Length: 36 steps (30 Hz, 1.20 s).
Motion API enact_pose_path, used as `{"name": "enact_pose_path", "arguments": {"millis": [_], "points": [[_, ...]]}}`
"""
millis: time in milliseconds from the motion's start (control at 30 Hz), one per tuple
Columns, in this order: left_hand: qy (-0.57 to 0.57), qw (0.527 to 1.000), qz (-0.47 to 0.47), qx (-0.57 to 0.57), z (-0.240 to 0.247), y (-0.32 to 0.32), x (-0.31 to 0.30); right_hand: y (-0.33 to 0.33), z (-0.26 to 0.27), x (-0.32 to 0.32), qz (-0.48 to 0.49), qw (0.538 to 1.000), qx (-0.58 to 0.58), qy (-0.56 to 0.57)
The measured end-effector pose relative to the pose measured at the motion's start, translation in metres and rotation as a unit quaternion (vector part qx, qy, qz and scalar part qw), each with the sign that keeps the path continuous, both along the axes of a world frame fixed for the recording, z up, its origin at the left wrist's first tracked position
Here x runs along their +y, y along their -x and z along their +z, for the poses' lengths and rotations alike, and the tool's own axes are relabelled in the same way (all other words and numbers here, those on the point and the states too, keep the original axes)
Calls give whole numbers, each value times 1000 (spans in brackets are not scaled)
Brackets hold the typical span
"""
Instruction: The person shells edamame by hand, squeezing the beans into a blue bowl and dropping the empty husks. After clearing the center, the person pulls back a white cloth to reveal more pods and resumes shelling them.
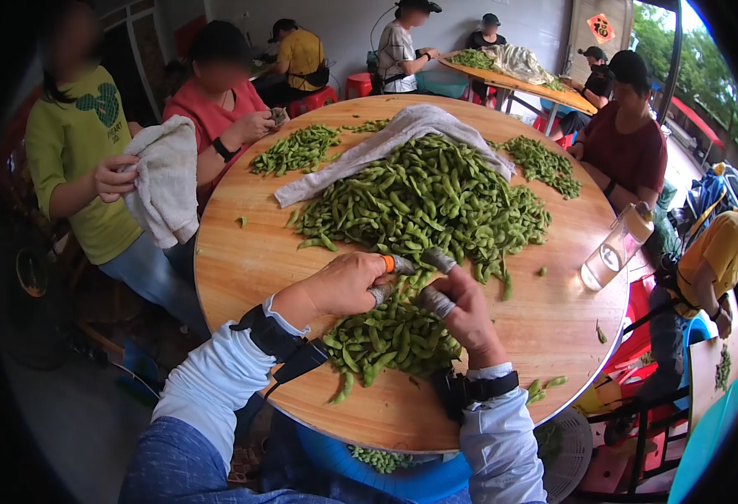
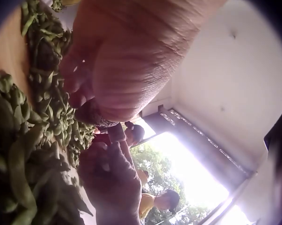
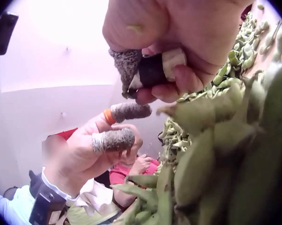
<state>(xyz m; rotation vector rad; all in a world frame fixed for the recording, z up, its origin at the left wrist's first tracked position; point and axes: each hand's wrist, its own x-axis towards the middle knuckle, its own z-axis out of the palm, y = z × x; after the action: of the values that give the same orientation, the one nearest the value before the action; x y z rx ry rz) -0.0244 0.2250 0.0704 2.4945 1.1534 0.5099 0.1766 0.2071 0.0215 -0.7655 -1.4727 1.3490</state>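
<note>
Green soybean pods lie in a small heap [image 1: 390, 336] at the table's near side, under both hands. My left hand [image 1: 340, 284] hovers over its left part. Grey covers wrap its thumb and forefinger, with an orange band [image 3: 109, 116] on one; in the right wrist view these two fingers lie apart with nothing visible between them. Across from it, my right hand [image 1: 467, 315] wears similar wraps, one with a black band [image 3: 151, 70]. Its wrapped fingertips come together on a small dark green piece [image 3: 129, 95]. A bigger pile of pods [image 1: 428, 197] stands just beyond.
A cloth [image 1: 403, 126] lies over the back of the big pile. A bottle [image 1: 617, 248] stands at the table's right. Below the near edge sits a blue basin [image 1: 424, 479] with green contents. People sit around; one person at left holds a towel [image 1: 163, 181].
</note>
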Motion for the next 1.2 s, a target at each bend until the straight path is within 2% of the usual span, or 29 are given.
{"name": "enact_pose_path", "arguments": {"millis": [67, 100, 167, 200, 233, 267, 333, 433, 467, 500, 567, 633, 667, 733, 867, 900, 933, 1000, 1067, 1100, 1133, 1167, 1200], "points": [[-40, 998, -28, -27, -7, -6, -2, 5, 0, -4, -30, 992, -112, -46], [-6, 1000, -24, -12, 2, -11, -8, 6, 0, -3, -30, 996, -73, -36], [-6, 1000, -6, 7, 8, -14, -14, 8, 0, -1, -28, 1000, 6, -13], [-4, 1000, 5, 16, 8, -13, -16, 7, -2, 1, -54, 998, -16, -12], [-53, 998, 14, -16, 4, -11, -17, 4, -3, 3, -80, 996, -38, -11], [-49, 996, 27, -62, 4, -9, -19, 2, -4, 4, -107, 992, -60, -9], [-44, 986, 56, -152, 9, -3, -25, 4, -6, 5, -137, 990, -23, -10], [-113, 923, 11, -367, 51, -6, -71, 3, -12, 10, -172, 985, 11, 2], [-98, 908, 9, -408, 63, -5, -92, 2, -13, 10, -182, 983, 12, 4], [159, 859, -41, -485, 70, 12, -111, 1, -13, 11, -191, 982, 11, 7], [303, 783, -150, -521, 89, 24, -133, 2, -13, 12, -207, 978, 9, 2], [91, 830, -266, -482, 124, 10, -137, 2, -14, 12, -219, 976, 9, -5], [-18, 834, -318, -450, 142, 2, -137, 2, -16, 13, -222, 975, 11, -6], [-236, 805, -405, -362, 160, -5, -137, 2, -15, 12, -228, 973, 15, 3], [-176, 850, -335, -367, 164, 0, -151, 3, -18, 13, -232, 972, 20, 2], [-183, 850, -338, -360, 153, 9, -155, 2, -11, 10, -227, 973, 9, 42], [-191, 851, -342, -351, 136, 21, -158, 1, -14, 12, -227, 973, 8, 33], [-251, 888, -243, -299, 110, 31, -150, 1, -12, 11, -231, 972, 13, 43], [-336, 919, -27, -204, 96, 20, -127, 0, -15, 12, -231, 972, 21, 36], [-372, 912, 83, -151, 85, 15, -111, -1, -15, 12, -232, 972, 26, 32], [-112, 942, 111, -295, 59, 14, -79, -1, -14, 12, -232, 972, 26, 32], [-47, 936, 175, -303, 25, 27, -45, 0, -13, 11, -233, 971, 27, 33], [-43, 952, 241, -182, -5, 46, -19, 1, -13, 11, -234, 971, 27, 35]]}}
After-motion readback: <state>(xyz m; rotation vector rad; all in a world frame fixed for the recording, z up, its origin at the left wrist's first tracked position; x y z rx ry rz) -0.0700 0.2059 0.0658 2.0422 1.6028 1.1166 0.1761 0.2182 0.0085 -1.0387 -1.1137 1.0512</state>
